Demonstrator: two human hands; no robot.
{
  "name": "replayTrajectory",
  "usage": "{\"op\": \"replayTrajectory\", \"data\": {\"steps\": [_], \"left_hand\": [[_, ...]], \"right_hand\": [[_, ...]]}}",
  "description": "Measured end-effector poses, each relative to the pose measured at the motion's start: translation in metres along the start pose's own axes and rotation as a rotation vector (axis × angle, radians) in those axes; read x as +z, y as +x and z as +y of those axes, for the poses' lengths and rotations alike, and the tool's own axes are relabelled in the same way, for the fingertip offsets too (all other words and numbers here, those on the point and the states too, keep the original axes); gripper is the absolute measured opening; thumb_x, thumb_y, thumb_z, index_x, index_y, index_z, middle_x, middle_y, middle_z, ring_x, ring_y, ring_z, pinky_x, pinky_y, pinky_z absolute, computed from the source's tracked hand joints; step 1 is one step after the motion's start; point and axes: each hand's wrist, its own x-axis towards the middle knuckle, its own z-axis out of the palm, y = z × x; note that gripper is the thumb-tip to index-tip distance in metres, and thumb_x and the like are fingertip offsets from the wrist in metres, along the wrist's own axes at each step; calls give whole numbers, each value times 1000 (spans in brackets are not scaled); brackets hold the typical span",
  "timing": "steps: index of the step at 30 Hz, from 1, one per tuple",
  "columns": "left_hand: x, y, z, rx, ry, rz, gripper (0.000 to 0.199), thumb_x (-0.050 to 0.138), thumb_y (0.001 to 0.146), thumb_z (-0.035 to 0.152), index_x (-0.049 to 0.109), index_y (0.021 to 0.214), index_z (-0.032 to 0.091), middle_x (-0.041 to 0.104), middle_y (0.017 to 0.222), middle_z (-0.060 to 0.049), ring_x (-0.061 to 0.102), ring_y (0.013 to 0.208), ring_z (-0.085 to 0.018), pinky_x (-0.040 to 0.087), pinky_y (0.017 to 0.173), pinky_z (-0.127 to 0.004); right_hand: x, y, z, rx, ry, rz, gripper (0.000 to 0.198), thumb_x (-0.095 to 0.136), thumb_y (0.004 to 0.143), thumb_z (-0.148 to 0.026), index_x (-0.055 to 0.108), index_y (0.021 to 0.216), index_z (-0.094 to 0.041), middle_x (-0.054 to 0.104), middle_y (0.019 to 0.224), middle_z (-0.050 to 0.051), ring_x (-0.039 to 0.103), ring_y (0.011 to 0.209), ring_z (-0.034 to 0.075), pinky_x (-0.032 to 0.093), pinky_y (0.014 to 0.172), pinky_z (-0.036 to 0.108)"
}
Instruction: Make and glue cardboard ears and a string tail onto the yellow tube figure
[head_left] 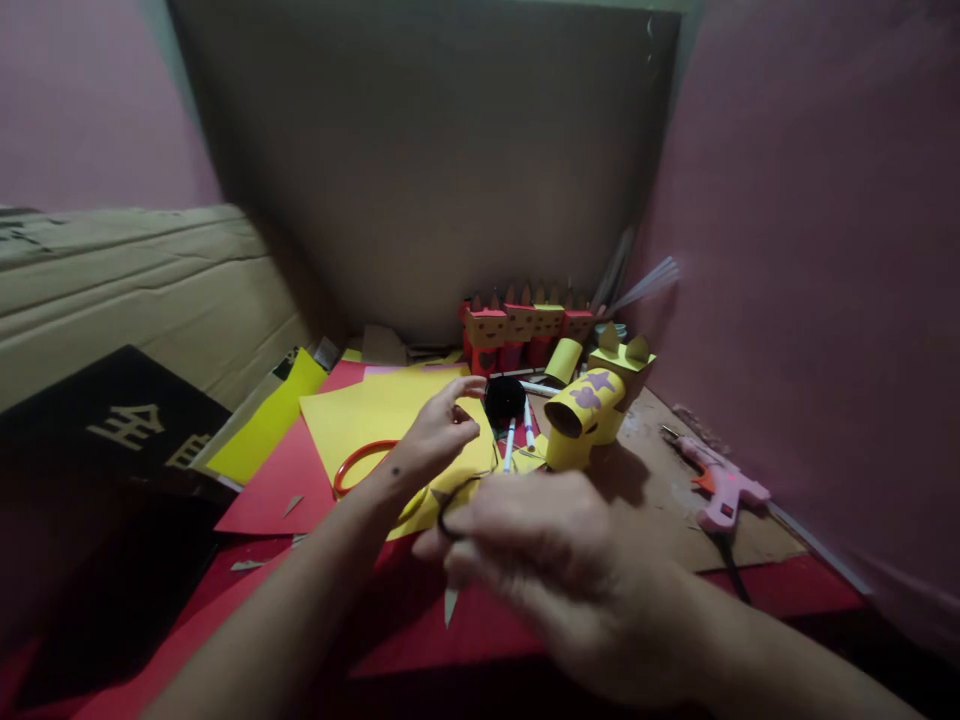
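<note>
My left hand (441, 428) reaches over the yellow paper (360, 395), thumb and fingers apart. Its fingertips are close beside a black ball (505, 398) that looks like yarn; whether they touch it I cannot tell. Nearer the camera, my right hand (536, 555) is closed, blurred by motion. A thin black strand (444, 515), perhaps yarn, curves out from its fingers. Just beyond the right hand stands a yellow paper-tube animal (570, 440) with purple patches and a box-shaped head with brown ears.
An orange ring-shaped handle (349, 465) lies on the yellow paper. Markers (510, 445) lie beside the black ball. Several red and yellow figures (517, 325) line the back. At right, a pink glue gun (724, 490) rests on cardboard (675, 520). Cardboard (150, 270) walls the left side.
</note>
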Motion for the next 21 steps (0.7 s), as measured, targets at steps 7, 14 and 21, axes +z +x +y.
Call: {"op": "replayTrajectory", "data": {"steps": [7,14,21], "left_hand": [[-12,-84,34,-64,-48,-566,28,53,89,27,67,114,28,72,96,-3,63,69,-12,51,63,-22],[-5,-112,42,-110,256,-362,13,59,85,31,71,90,27,68,74,2,59,65,-11,46,58,-17],[-24,-114,37,-62,424,-37,17,60,82,36,70,76,23,56,56,3,48,48,-9,38,46,-19]], "right_hand": [[9,-50,24,146,-74,-70,23,45,92,-14,66,83,-10,61,63,3,54,54,11,42,54,21],[-7,-51,45,641,349,-150,27,52,91,-36,64,78,-17,57,53,-2,51,46,9,39,47,20],[-7,-32,71,635,268,-24,26,51,90,-32,69,84,-15,67,61,3,55,46,11,43,49,24]]}}
